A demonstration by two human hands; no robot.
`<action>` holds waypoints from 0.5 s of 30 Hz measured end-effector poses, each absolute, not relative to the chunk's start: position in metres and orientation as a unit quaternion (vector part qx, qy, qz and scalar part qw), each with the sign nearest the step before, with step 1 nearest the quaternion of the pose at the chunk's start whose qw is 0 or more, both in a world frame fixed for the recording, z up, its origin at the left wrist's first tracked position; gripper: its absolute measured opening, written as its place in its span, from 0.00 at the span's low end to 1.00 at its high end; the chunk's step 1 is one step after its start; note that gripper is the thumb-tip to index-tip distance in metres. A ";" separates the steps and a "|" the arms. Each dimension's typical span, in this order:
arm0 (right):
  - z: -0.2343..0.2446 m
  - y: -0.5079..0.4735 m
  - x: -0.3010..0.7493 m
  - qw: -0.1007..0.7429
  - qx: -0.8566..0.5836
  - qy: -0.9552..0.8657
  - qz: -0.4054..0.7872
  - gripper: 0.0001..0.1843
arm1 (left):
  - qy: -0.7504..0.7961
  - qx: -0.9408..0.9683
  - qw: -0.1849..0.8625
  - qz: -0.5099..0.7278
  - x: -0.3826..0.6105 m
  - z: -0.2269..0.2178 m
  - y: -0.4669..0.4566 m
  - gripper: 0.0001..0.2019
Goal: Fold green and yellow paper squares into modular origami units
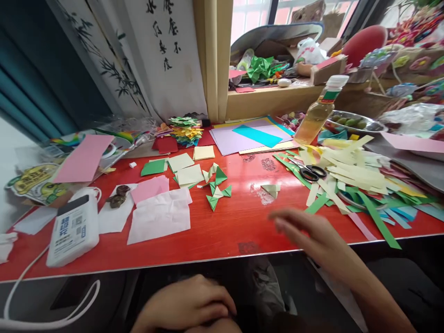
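My right hand point(307, 231) hovers low over the front edge of the red table point(222, 231), fingers stretched out to the left and blurred by motion, holding nothing. The nearest thing to it is a small folded pale green paper piece point(271, 189), just beyond the fingertips. My left hand point(189, 303) rests below the table edge with its fingers curled under; whether anything is in it is hidden. A cluster of folded green and cream triangles point(215, 185) lies at the table's middle.
Scissors point(311, 173) lie among several cut paper strips point(354, 178) at the right. A bottle of yellow liquid point(319, 111), coloured sheets point(253, 135), white tissue point(161, 215), pink paper point(84, 158) and a white power bank point(73, 230) with cable stand around. The cluttered windowsill lies behind.
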State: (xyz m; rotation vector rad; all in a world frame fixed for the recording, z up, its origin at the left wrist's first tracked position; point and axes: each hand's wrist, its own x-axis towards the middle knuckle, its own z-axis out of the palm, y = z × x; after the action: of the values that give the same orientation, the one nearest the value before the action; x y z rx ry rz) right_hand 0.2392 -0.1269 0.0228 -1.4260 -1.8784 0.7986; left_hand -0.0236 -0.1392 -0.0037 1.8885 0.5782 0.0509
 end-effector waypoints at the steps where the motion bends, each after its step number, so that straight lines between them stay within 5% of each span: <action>1: 0.021 -0.115 0.243 0.320 -0.610 -0.693 0.214 0.16 | 0.233 0.796 0.557 0.038 -0.025 0.005 -0.138 0.11; 4: 0.007 -0.077 0.252 0.222 -0.692 -0.682 0.081 0.21 | 0.304 0.801 0.499 0.131 -0.019 0.031 -0.118 0.14; 8: -0.006 -0.046 0.260 0.114 -0.680 -0.721 0.068 0.15 | 0.443 0.878 0.145 0.110 0.004 0.037 -0.063 0.12; 10: -0.002 -0.037 0.258 0.113 -0.665 -0.734 0.079 0.14 | 0.420 0.903 0.048 0.075 0.014 0.030 -0.033 0.11; 15: 0.019 -0.009 0.232 0.214 -0.548 -0.771 0.243 0.15 | 0.384 0.920 0.027 0.070 0.022 0.013 0.009 0.14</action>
State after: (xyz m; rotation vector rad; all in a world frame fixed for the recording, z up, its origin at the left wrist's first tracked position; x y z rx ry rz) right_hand 0.2323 -0.0090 0.0191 -1.5190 -2.1396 0.6747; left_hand 0.0222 0.0087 0.0130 2.8433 1.1865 0.2157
